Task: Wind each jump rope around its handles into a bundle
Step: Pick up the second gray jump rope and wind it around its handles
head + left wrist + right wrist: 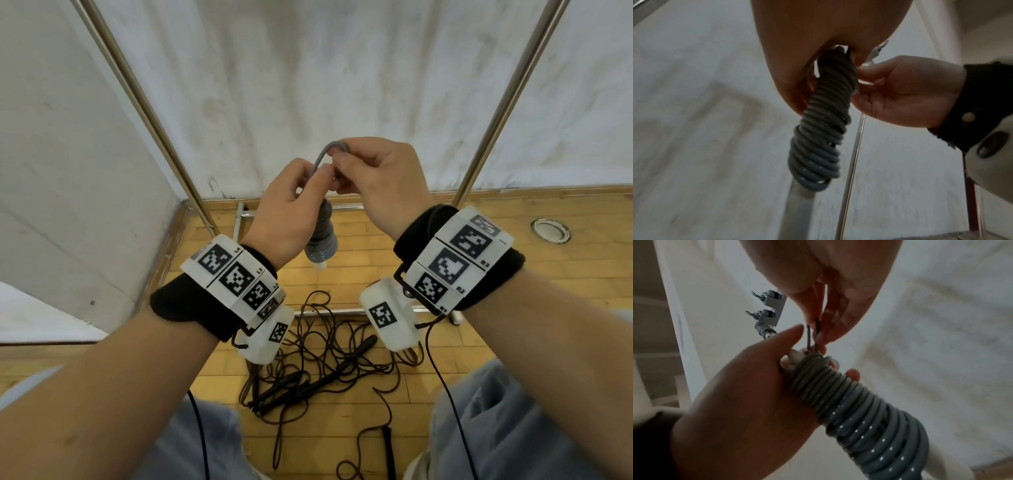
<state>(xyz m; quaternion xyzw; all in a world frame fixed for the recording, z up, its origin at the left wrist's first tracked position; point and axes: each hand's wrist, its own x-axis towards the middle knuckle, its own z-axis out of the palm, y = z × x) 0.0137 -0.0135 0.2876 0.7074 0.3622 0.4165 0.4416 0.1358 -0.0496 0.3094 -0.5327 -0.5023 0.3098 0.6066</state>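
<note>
A grey jump rope bundle [322, 236] [822, 129] [859, 410], coiled tightly round its handles, hangs upright in front of me. My left hand [308, 185] [746, 402] grips the bundle's top end. Just above it my right hand [339, 164] [900, 94] pinches the last loop of grey rope [337, 147], and its two strands [812, 337] run down into the top coils. A white handle tip [320, 265] sticks out below the bundle. Below, on the floor, lies a tangle of dark ropes [325, 370] with black handles [359, 346].
Two slanted metal poles [147, 113] [513, 102] stand before a white curtain [325, 68]. The rack's base bar [342, 311] crosses the wooden floor [376, 246]. A round floor fitting [550, 230] sits at the right. A grey clamp [768, 308] shows behind my fingers.
</note>
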